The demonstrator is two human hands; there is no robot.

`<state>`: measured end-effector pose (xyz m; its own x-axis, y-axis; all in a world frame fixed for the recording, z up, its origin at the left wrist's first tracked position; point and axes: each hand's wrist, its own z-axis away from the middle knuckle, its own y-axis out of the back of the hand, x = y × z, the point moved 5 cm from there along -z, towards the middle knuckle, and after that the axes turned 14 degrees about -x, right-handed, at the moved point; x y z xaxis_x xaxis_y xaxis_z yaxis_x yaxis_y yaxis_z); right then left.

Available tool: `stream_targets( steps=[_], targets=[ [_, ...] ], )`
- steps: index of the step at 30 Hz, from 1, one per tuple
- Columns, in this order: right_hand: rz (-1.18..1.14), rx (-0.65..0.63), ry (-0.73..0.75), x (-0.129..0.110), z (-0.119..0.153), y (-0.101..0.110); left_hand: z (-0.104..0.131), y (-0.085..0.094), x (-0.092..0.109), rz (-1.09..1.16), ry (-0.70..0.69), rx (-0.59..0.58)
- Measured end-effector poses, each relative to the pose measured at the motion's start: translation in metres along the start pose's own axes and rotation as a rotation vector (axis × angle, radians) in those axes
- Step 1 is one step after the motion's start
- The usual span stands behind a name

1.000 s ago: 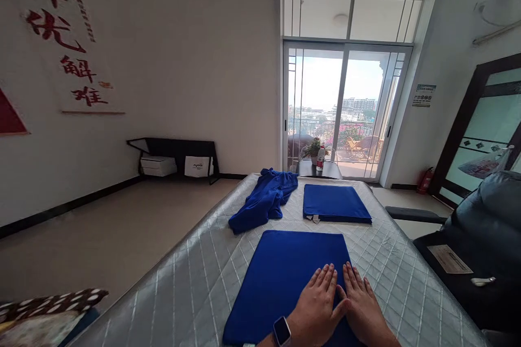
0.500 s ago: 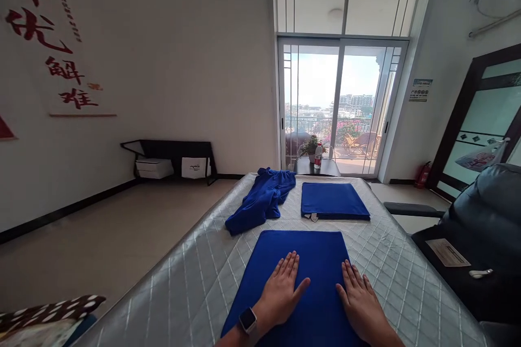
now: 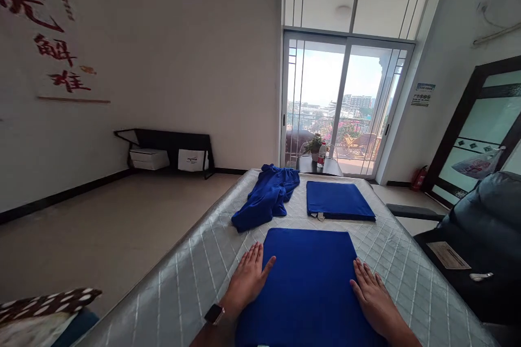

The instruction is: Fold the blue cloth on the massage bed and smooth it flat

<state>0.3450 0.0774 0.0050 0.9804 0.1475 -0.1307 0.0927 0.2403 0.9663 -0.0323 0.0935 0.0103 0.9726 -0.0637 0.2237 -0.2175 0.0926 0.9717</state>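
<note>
A flat blue folded cloth [image 3: 309, 287] lies on the quilted silver-grey surface [image 3: 171, 287]. At its left edge rests my left hand [image 3: 248, 276], palm down with the thumb spread over the cloth and a watch on the wrist. Along the right edge, my right hand [image 3: 374, 293] lies flat, its thumb apart from the fingers. Neither hand holds anything. Farther back is a neatly folded blue piece [image 3: 340, 200] with a small white tag. Left of that piece sits a crumpled blue cloth [image 3: 266, 198].
A small table with a bottle [image 3: 321, 155] and a potted plant [image 3: 315, 145] stands beyond the far end. On the right is a dark armchair [image 3: 484, 222] with a card [image 3: 448, 256] on it. Patterned fabric [image 3: 44, 303] shows at the lower left.
My left hand has moved left, from the middle of the cloth to its left edge. My right hand remains at the right edge. The view has shifted slightly.
</note>
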Motion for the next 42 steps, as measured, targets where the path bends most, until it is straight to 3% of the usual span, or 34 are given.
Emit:
stream_targets(
  steps=[4, 7, 13, 22, 32, 37, 42],
  targets=[
    [0.068, -0.029, -0.038, 0.002, 0.000, 0.006, 0.003, 0.005, 0.003, 0.013, 0.005, -0.001],
    [0.106, -0.025, -0.024, -0.006, -0.005, 0.024, 0.002, 0.003, 0.007, -0.005, -0.024, 0.017],
    [0.099, -0.038, 0.008, -0.026, -0.035, 0.055, 0.002, 0.000, 0.011, -0.036, -0.033, 0.018],
    [-0.017, -0.007, -0.053, -0.013, -0.062, 0.027, 0.003, 0.004, 0.014, -0.052, 0.000, -0.028],
    [-0.039, -0.039, -0.042, -0.012, -0.057, 0.034, 0.008, 0.018, 0.026, -0.039, -0.002, 0.026],
    [-0.073, -0.023, -0.038, -0.009, -0.057, 0.033, 0.015, 0.019, 0.065, -0.013, -0.138, 0.064],
    [-0.063, -0.002, -0.028, -0.009, -0.058, 0.030, 0.016, 0.008, 0.140, -0.046, -0.466, -0.043]
  ],
)
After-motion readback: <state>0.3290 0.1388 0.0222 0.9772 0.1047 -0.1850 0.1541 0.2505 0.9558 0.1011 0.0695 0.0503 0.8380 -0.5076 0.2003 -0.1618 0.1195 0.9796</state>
